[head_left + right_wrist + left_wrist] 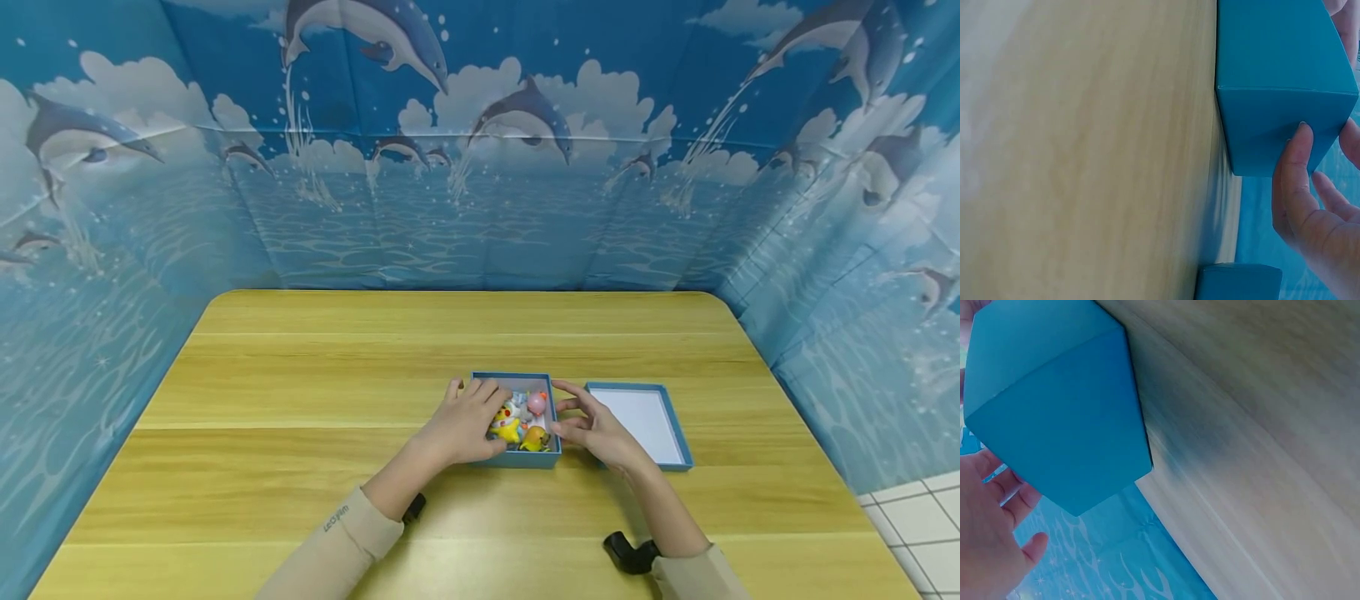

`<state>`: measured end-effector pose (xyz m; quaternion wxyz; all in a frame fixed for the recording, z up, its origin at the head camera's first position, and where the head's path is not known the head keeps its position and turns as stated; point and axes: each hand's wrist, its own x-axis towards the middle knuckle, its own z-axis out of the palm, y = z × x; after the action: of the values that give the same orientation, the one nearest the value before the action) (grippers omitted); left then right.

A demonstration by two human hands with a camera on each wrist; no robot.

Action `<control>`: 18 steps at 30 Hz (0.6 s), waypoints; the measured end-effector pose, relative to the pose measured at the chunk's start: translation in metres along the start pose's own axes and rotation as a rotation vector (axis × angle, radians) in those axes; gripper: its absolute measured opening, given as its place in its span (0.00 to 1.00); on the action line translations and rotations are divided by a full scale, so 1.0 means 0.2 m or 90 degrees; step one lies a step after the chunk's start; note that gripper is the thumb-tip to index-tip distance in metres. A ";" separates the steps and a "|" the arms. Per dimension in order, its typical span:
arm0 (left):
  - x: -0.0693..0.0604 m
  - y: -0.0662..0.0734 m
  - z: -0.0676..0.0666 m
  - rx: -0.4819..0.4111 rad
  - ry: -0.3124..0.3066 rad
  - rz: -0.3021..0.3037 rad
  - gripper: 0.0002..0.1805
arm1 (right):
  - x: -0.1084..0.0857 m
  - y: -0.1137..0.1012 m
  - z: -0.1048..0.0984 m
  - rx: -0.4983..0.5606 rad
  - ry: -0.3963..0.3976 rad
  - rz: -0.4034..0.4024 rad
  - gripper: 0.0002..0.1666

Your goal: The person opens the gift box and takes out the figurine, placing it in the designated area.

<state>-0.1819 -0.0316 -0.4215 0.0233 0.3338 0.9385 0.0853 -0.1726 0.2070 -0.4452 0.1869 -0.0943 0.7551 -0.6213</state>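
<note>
A blue box [517,460] without its lid stands on the table, filled with several small toy figures. Among them are a yellow figure [507,432], a pink one [537,403] and an orange-yellow one [535,439]. Over the box's left side reaches my left hand [472,421], fingers spread above the figures and wrist near the front left. It does not visibly grip anything. My right hand [600,429] is at the right wall, its thumb touching the blue side in the right wrist view, where the hand [1316,219] shows loosely bent fingers. Some figures are hidden under the left hand.
Right of the box lies the blue lid [641,425], white inside face up. The wooden table [337,367] reaches back to a dolphin-printed curtain [480,217]. Black wrist-worn gear [630,553] shows below the right forearm.
</note>
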 end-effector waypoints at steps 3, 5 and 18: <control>0.00 0.00 0.00 0.006 -0.001 0.000 0.34 | 0.00 0.00 0.00 0.003 0.000 0.001 0.40; 0.00 -0.01 0.01 0.014 -0.006 -0.001 0.36 | 0.00 0.00 0.00 0.007 -0.002 0.002 0.40; 0.02 0.01 0.05 0.043 -0.007 -0.013 0.38 | 0.01 0.00 0.00 0.010 0.000 0.009 0.40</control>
<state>-0.1827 -0.0274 -0.4301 0.0183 0.3253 0.9440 0.0514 -0.1734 0.2058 -0.4457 0.1922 -0.0877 0.7506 -0.6261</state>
